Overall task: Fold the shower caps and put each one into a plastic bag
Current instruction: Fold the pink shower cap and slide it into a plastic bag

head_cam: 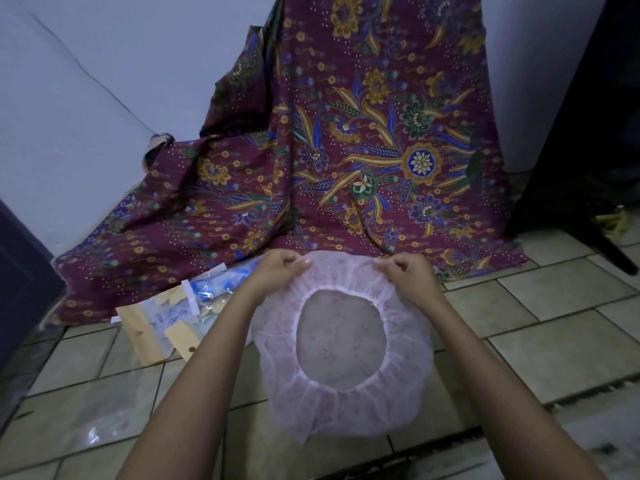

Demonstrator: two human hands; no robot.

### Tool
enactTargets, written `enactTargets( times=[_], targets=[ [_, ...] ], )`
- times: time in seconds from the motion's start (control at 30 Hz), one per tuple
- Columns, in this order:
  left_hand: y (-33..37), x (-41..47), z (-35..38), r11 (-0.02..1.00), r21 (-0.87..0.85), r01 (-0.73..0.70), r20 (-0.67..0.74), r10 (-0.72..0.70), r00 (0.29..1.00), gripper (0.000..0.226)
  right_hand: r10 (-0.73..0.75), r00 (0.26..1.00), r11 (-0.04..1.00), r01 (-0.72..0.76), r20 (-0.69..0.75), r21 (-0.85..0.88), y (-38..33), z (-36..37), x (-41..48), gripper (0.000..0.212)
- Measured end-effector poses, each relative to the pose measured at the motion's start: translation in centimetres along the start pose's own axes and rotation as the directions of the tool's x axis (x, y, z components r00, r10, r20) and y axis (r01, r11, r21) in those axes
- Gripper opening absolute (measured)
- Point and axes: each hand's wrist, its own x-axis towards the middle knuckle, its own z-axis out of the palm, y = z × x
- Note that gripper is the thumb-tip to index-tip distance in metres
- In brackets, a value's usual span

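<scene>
A pale pink shower cap [341,403] with a gathered elastic rim lies spread out over the tiled floor in the head view, its round opening facing up. My left hand [277,268] pinches the cap's far edge on the left. My right hand [407,271] pinches the same far edge on the right. Left of the cap lie packed plastic bags [166,320] with tan card headers, one showing a blue patterned cap [214,284] inside. A clear empty plastic bag [86,410] lies flat on the tiles at the lower left.
A maroon batik cloth [346,150] hangs down the wall and spreads onto the floor behind the cap. A dark furniture leg [588,150] stands at the right. A dark panel [20,278] is at the far left. Beige floor tiles [561,351] surround the work.
</scene>
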Motion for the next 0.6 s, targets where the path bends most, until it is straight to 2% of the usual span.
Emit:
enactTargets(
  times=[0.13, 0.23, 0.33, 0.4, 0.47, 0.53, 0.6],
  targets=[
    [-0.8, 0.4, 0.4, 0.999, -0.044, -0.009, -0.194, 0.0, 0.981, 0.045, 0.016, 0.998, 0.995, -0.022, -0.056, -0.1, 1.2, -0.3, -0.2, 0.052],
    [-1.4, 0.7, 0.4, 1.0, -0.015, -0.023, -0.278, 0.018, 0.96, 0.051, 0.02, 0.993, 0.999, -0.024, -0.113, -0.037, 1.8, -0.1, -0.2, 0.05],
    [-2.1, 0.8, 0.5, 0.996, 0.088, -0.032, -0.313, 0.058, 0.948, 0.052, -0.005, 0.978, 1.0, 0.004, -0.21, -0.003, 1.6, 0.0, -0.2, 0.049],
    [-2.8, 0.8, 0.8, 0.997, 0.077, -0.033, -0.355, 0.058, 0.933, 0.052, 0.029, 0.968, 0.999, -0.024, -0.25, 0.024, 1.7, -0.1, -0.2, 0.048],
    [-3.4, 0.5, 0.9, 1.0, 0.014, -0.025, -0.423, 0.029, 0.906, 0.051, 0.125, 0.971, 0.992, -0.128, -0.204, -0.003, 2.3, -0.5, -0.1, 0.05],
    [-3.8, 0.1, 1.0, 0.999, -0.029, -0.018, -0.482, 0.002, 0.876, 0.048, 0.283, 0.957, 0.958, -0.286, -0.061, -0.038, 2.9, -0.7, -0.4, 0.051],
    [-4.1, -0.3, 1.1, 0.998, -0.066, -0.014, -0.518, -0.023, 0.855, 0.046, 0.37, 0.925, 0.929, -0.37, 0.083, -0.007, 3.5, -0.7, -0.6, 0.048]
  ],
)
